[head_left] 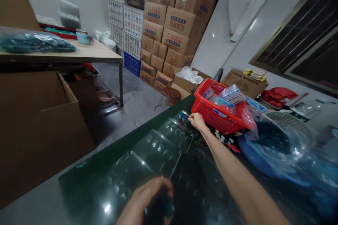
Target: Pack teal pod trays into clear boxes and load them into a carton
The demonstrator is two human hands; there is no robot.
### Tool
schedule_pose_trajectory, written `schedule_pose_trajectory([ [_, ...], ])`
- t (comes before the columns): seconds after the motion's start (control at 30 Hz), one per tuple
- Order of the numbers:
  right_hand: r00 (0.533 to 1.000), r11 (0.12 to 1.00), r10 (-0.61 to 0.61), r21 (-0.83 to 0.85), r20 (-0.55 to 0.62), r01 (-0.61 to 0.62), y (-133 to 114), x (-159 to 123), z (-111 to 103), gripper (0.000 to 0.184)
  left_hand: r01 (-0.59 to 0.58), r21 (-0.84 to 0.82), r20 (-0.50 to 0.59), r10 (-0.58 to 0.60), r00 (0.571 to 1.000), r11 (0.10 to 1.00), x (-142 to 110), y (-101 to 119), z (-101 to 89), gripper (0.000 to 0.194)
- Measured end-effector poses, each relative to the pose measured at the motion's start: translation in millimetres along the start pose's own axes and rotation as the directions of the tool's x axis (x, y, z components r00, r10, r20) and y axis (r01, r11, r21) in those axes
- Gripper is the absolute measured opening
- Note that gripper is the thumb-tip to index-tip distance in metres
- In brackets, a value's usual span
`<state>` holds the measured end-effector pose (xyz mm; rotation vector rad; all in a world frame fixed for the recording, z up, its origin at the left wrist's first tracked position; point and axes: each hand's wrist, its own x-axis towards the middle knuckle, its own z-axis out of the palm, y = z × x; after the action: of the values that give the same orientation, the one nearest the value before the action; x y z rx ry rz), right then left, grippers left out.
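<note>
Gripping by both hands: a dark bundle (160,205) is clenched in the left hand (144,198) near the counter edge (105,156); a clear tray (176,134) is pinched by the right hand (197,121) beside a red basket (218,112).

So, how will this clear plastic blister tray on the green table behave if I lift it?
The clear plastic blister tray is probably light: its thin walls look see-through. Its glossy surface may slip, and it may flex when squeezed.

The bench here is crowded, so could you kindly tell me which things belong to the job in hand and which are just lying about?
In use:
left hand, holding a dark clump
right hand, at the clear trays

Lying about:
red basket
blue tub
red cloth
stool
cartons
</note>
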<state>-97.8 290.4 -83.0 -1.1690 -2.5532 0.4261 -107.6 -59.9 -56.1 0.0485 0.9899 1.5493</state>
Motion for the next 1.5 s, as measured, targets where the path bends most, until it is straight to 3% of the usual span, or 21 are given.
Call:
schedule_pose_trajectory([
  [0.1,0.997,0.996,-0.034,0.081,-0.074,0.040,-20,-22,-13,0.028,0.050,-0.154,-0.104,-0.067,0.992,0.987,-3,2,0.7,0.030],
  [0.2,0.988,0.969,-0.117,0.207,-0.098,0.135,-53,-75,-34,0.033,-0.018,-0.207,-0.160,-0.015,0.987,0.978,-6,5,-0.6,0.031],
  [0.27,0.977,0.928,-0.210,0.306,-0.037,0.211,-77,-126,-49,0.022,-0.046,-0.216,-0.178,0.007,0.984,0.975,-7,5,-1.1,0.032],
  [0.37,0.907,0.781,-0.405,0.558,0.112,0.280,-104,-205,-65,0.015,-0.090,-0.209,-0.172,0.054,0.984,0.974,-7,2,1.9,0.031],
  [0.43,0.887,0.777,-0.428,0.571,0.171,0.265,-113,-240,-69,0.018,-0.123,-0.199,-0.157,0.092,0.983,0.972,-7,-2,6.3,0.029],
  [0.5,0.913,0.803,-0.378,0.546,0.154,0.240,-115,-259,-68,0.016,-0.149,-0.168,-0.141,0.125,0.982,0.974,-9,-8,11.2,0.027],
  [0.6,0.957,0.765,-0.266,0.630,0.118,0.135,-108,-264,-63,0.010,-0.177,-0.109,-0.063,0.171,0.983,0.978,-12,-14,16.5,0.028],
  [0.7,0.973,0.605,-0.156,0.795,0.169,-0.041,-96,-263,-60,0.012,-0.176,-0.072,-0.005,0.176,0.984,0.982,-14,-18,19.6,0.029],
  [0.77,0.981,0.553,-0.108,0.829,0.163,-0.077,-88,-264,-60,0.017,-0.174,-0.038,-0.002,0.174,0.985,0.984,-16,-18,22.1,0.029],
  [0.87,0.986,0.656,-0.151,0.753,0.063,0.052,-81,-266,-64,0.018,-0.188,0.066,0.012,0.188,0.982,0.980,-17,-19,27.3,0.027],
  [1.0,0.946,0.751,-0.323,0.615,0.025,0.240,-83,-271,-72,0.024,-0.180,0.203,0.065,0.170,0.983,0.962,-19,-20,33.5,0.024],
  [1.1,0.965,0.727,-0.261,0.659,0.006,0.193,-86,-274,-70,0.029,-0.107,0.183,0.054,0.099,0.994,0.977,-20,-21,34.9,0.021],
  [1.2,0.986,0.662,-0.157,0.736,-0.052,0.144,-86,-275,-63,0.016,-0.025,0.057,0.023,0.024,0.999,0.998,-18,-25,32.0,0.022],
  [1.33,0.957,0.634,-0.258,0.723,-0.136,0.274,-87,-277,-60,0.011,0.001,-0.069,0.105,0.006,0.994,0.998,-10,-33,24.9,0.018],
  [1.43,0.963,0.652,-0.262,0.723,-0.069,0.229,-84,-267,-60,0.011,0.033,-0.074,0.116,-0.024,0.993,0.997,-8,-31,22.6,0.020],
  [1.5,0.989,0.695,-0.149,0.711,0.000,0.105,-73,-245,-59,0.010,0.030,-0.045,0.079,-0.027,0.997,0.999,-11,-25,23.3,0.022],
])
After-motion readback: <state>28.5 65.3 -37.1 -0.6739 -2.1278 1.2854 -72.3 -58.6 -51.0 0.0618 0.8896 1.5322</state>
